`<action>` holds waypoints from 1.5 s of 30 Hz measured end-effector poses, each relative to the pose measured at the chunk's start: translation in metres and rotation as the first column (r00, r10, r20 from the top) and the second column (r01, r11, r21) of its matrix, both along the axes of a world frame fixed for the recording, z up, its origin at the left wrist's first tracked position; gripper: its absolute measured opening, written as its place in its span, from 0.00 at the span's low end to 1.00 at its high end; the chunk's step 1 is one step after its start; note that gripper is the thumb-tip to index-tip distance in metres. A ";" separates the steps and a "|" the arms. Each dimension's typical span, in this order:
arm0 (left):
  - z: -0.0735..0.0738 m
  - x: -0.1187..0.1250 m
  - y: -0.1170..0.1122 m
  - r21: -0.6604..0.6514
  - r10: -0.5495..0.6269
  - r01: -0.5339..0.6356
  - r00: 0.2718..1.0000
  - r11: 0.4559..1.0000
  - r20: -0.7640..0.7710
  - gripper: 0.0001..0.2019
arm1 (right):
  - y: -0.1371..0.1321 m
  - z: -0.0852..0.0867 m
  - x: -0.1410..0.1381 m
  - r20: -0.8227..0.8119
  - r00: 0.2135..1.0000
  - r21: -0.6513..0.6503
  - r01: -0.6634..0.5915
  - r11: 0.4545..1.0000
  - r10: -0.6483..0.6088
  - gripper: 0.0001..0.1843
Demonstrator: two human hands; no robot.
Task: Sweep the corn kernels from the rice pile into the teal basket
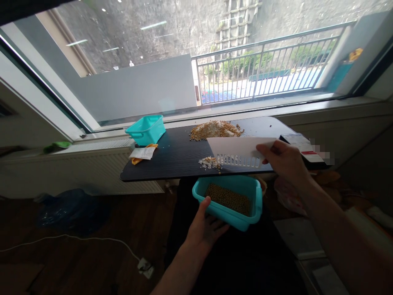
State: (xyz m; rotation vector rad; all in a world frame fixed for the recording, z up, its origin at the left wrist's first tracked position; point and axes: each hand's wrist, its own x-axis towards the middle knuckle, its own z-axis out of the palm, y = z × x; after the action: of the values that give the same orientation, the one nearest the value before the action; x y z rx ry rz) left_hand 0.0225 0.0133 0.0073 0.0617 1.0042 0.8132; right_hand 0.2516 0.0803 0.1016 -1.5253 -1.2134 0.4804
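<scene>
My left hand (204, 227) is wrapped round the near left side of a turquoise plastic basin (241, 222), thumb over the rim. Small brownish-green beans or grains (229, 199) cover the basin's bottom. In my right hand (281, 157) a white card (235, 145) with a row of slots along its lower edge is pinched at its right end. That slotted edge is over the dark tabletop (172, 164), beside a small scatter of white and yellow grains (208, 163). Behind the card lies a larger heap of mixed yellow and white grains (215, 130).
A second turquoise basin (149, 130) stands at the table's back left, with a white and orange packet (143, 153) before it. A dark box (302, 149) lies at the right end. Below are a radiator (104, 164), a blue plastic bag (72, 209) and a power strip (145, 267).
</scene>
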 end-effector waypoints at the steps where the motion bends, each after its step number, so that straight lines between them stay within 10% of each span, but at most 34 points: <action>1: 0.000 0.000 0.000 0.003 0.000 0.000 1.000 1.000 0.000 0.29 | 0.000 0.000 0.000 0.004 1.000 0.002 -0.007 1.000 0.007 0.12; 45: -0.001 0.001 0.000 -0.004 0.003 -0.003 1.000 1.000 -0.019 0.29 | 0.000 0.001 -0.007 0.030 0.998 0.027 -0.061 0.998 0.060 0.13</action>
State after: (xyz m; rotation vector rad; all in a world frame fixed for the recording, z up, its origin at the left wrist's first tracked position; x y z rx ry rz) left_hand 0.0234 0.0138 0.0067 0.0648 1.0235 0.8143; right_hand 0.2448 0.0803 0.1031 -1.4800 -1.2871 0.4809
